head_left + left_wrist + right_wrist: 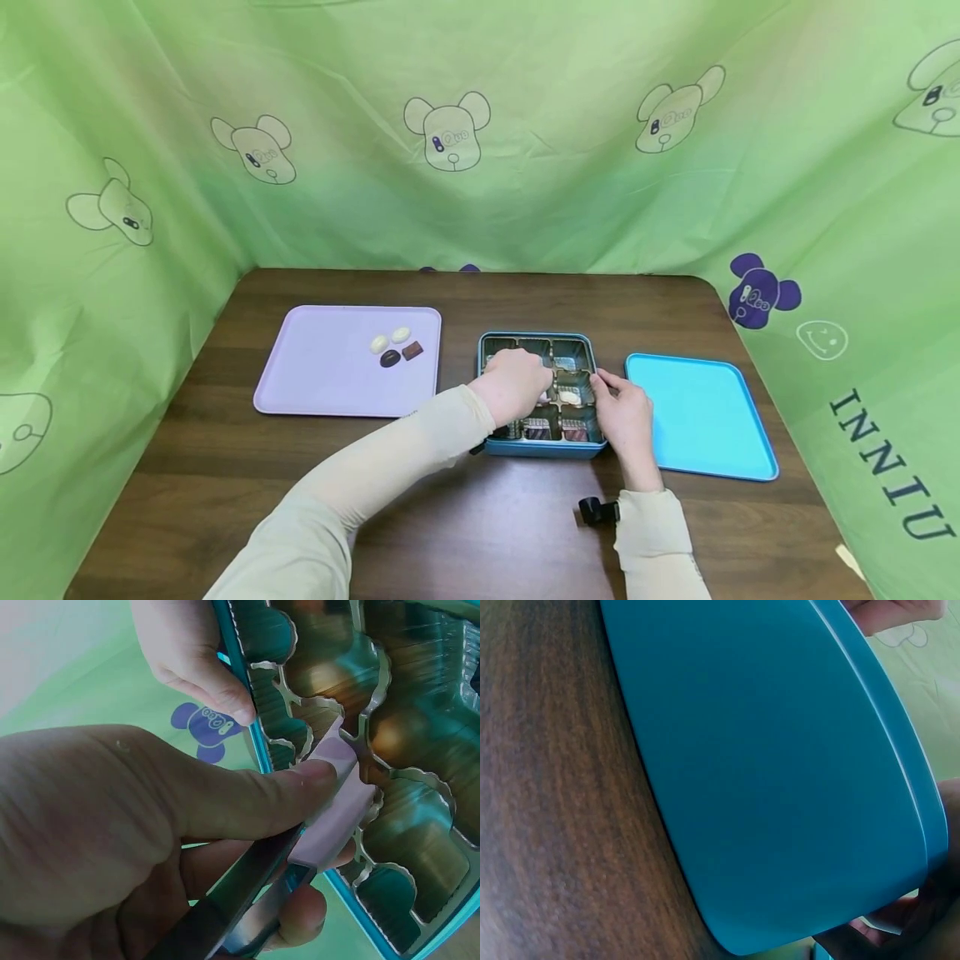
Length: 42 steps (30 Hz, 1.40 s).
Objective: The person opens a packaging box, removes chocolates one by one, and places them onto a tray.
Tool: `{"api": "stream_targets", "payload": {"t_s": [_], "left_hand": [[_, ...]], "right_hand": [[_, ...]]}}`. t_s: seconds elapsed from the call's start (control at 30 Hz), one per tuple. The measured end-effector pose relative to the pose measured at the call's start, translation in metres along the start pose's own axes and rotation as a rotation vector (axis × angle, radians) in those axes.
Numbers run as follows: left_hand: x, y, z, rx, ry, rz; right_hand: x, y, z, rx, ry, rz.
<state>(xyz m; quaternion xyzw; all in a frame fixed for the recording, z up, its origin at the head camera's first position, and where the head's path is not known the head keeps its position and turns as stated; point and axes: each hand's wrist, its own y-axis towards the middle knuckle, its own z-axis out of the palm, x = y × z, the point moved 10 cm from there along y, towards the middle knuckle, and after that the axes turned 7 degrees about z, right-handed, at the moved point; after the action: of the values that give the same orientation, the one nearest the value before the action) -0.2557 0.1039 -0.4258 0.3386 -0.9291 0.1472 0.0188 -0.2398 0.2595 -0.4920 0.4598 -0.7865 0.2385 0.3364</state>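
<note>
My left hand (517, 383) is over a blue box (543, 448) fitted with a dark insert of several compartments. Close up in the left wrist view, it pinches tongs (330, 817) with dark metal arms and pale lilac tips between thumb and fingers. The tips reach into the insert; whether anything is between them, I cannot tell. My right hand (626, 421) holds the box's right rim, thumb at the edge. A white piece (570, 396) lies in a right-hand compartment, with brownish-red pieces (575, 433) in the front row. The box's blue side wall (765, 765) fills most of the right wrist view.
To the left, a lilac tray (330, 362) carries two white oval chocolates (390, 338), one dark oval chocolate (390, 358) and a brown square one (412, 350). A bright blue tray or lid (705, 417) lies right of the box. Green printed cloth (525, 217) surrounds the wooden table (225, 500).
</note>
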Motion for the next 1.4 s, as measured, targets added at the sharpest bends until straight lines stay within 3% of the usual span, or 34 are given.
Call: {"api": "stream_targets", "payload": {"t_s": [1.4], "left_hand": [[0.0074,-0.0032,-0.0038,-0.012,-0.022,-0.006]], "right_hand": [[0.004,0.0005,-0.0002,0.023,0.006,0.02]]}}
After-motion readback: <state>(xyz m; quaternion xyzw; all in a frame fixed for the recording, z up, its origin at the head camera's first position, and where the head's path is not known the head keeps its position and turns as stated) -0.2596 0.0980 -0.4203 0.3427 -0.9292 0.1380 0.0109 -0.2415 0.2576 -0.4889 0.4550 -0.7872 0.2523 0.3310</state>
